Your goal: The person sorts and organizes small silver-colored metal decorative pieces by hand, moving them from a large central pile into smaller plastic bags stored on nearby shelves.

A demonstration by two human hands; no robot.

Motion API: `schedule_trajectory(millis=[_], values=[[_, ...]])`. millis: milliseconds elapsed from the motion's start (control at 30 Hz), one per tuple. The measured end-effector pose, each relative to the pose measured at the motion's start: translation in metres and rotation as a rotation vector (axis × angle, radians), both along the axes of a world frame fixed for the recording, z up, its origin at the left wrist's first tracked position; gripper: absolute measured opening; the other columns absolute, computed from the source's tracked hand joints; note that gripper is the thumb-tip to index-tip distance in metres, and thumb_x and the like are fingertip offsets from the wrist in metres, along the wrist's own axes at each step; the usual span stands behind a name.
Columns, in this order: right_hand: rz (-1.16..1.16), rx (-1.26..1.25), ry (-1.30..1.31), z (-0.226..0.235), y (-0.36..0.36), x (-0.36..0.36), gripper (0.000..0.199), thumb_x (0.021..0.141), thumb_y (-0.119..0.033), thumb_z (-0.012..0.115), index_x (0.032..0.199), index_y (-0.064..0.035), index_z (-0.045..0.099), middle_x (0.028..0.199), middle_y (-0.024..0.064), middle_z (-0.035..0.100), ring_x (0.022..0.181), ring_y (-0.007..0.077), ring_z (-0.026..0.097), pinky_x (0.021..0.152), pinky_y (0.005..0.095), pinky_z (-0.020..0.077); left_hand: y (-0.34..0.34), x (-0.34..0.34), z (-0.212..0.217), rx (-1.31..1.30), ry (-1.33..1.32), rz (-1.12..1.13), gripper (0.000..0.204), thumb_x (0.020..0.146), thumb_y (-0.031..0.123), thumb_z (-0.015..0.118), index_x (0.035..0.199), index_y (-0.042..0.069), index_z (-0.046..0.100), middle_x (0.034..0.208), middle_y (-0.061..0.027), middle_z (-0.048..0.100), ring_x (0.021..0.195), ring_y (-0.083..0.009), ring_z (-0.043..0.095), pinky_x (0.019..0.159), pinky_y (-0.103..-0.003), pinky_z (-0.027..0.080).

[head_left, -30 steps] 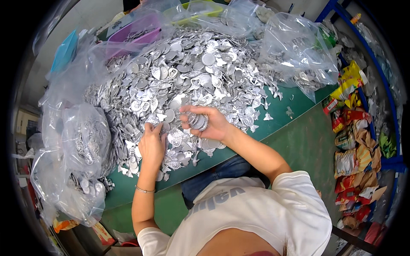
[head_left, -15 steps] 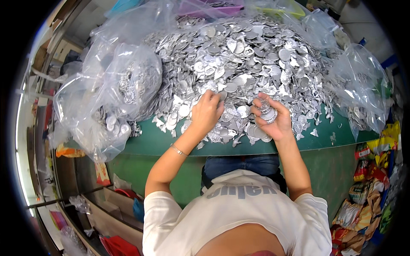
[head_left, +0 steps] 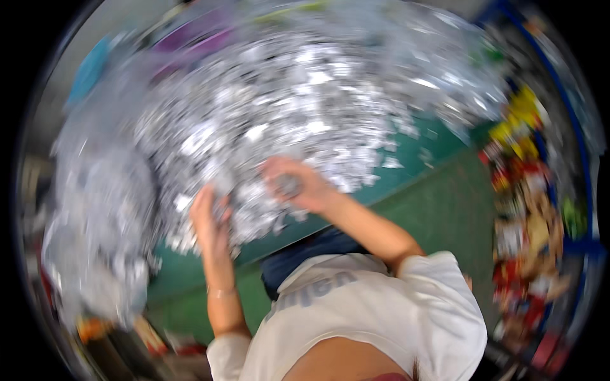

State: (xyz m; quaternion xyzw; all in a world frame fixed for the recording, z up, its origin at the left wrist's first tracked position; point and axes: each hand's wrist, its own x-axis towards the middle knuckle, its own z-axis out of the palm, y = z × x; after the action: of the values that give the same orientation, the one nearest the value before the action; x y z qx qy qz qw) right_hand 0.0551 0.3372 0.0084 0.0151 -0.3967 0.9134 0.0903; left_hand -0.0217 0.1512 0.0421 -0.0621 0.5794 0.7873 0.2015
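Observation:
A broad heap of silver metal pieces [head_left: 286, 95], flat discs and small shaped castings as far as the blur shows, covers the green table [head_left: 406, 162]. My right hand [head_left: 305, 184] is curled round several silver discs [head_left: 289, 185] over the heap's near side. To its left, my left hand [head_left: 211, 219] reaches to the heap's near left part, thumb and fingers pointing away from me. Motion smears those fingers, so whether they pinch a piece cannot be made out.
A large clear plastic bag [head_left: 101, 222] bulges at the left, and more clear plastic [head_left: 438, 57] lies at the far right. Behind the heap stands a purple tray [head_left: 194, 38]. Colourful packages [head_left: 524, 209] are piled beyond the table's right end.
The whole view has swung and tilted, blurring the scene; heap and hands now appear further left. My right hand still holds discs. My left hand's fingers now look more spread from its thumb.

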Motion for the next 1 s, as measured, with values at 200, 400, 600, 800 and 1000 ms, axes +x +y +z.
schedule_trajectory(millis=[200, 400, 600, 800, 1000], values=[[0.101, 0.166, -0.205, 0.030, -0.024, 0.008, 0.026, 0.080, -0.018, 0.065, 0.098, -0.0016, 0.055, 0.061, 0.0001, 0.054, 0.047, 0.0047, 0.045, 0.041, 0.0197, 0.0347, 0.026, 0.048, 0.008, -0.013, 0.093, -0.060, 0.020, 0.089, 0.015, 0.051, 0.101, -0.001, 0.054, 0.076, -0.0012, 0.054, 0.057, -0.0045, 0.045, 0.038, -0.016, 0.030], [-0.028, -0.314, -0.221, 0.014, -0.011, 0.016, 0.034, 0.075, -0.009, 0.058, 0.106, 0.0036, 0.050, 0.094, 0.0111, 0.057, 0.083, 0.0183, 0.056, 0.055, 0.0304, 0.0475, 0.050, 0.062, 0.015, -0.184, 0.302, -0.164, 0.024, 0.088, 0.013, 0.051, 0.109, 0.000, 0.054, 0.072, 0.0020, 0.051, 0.051, -0.0012, 0.038, 0.039, -0.014, 0.024], [0.024, -0.532, -0.123, -0.001, 0.019, 0.026, 0.028, 0.077, -0.004, 0.054, 0.104, -0.0066, 0.049, 0.102, 0.0107, 0.053, 0.096, 0.0219, 0.054, 0.069, 0.0299, 0.0493, 0.006, 0.029, -0.007, -0.786, 0.703, -0.286, 0.027, 0.079, 0.009, 0.061, 0.105, -0.001, 0.058, 0.094, -0.0063, 0.061, 0.089, -0.0158, 0.055, 0.083, -0.030, 0.042], [0.077, -0.623, -0.095, 0.002, 0.036, 0.034, 0.011, 0.083, -0.013, 0.051, 0.093, -0.0069, 0.050, 0.089, 0.0095, 0.054, 0.068, 0.0174, 0.051, 0.046, 0.0233, 0.0372, 0.018, 0.032, -0.007, -1.097, 0.831, -0.291, 0.038, 0.069, 0.012, 0.071, 0.103, 0.003, 0.058, 0.084, -0.0125, 0.053, 0.072, -0.0281, 0.054, 0.065, -0.033, 0.044], [0.068, -0.439, -0.217, 0.011, 0.037, 0.035, 0.009, 0.083, -0.012, 0.051, 0.092, -0.0081, 0.049, 0.087, 0.0074, 0.051, 0.071, 0.0185, 0.052, 0.049, 0.0253, 0.0399, 0.014, 0.018, -0.013, -1.156, 0.802, -0.348, 0.043, 0.068, 0.018, 0.072, 0.105, 0.003, 0.055, 0.096, -0.0129, 0.051, 0.074, -0.0310, 0.057, 0.063, -0.039, 0.047]])
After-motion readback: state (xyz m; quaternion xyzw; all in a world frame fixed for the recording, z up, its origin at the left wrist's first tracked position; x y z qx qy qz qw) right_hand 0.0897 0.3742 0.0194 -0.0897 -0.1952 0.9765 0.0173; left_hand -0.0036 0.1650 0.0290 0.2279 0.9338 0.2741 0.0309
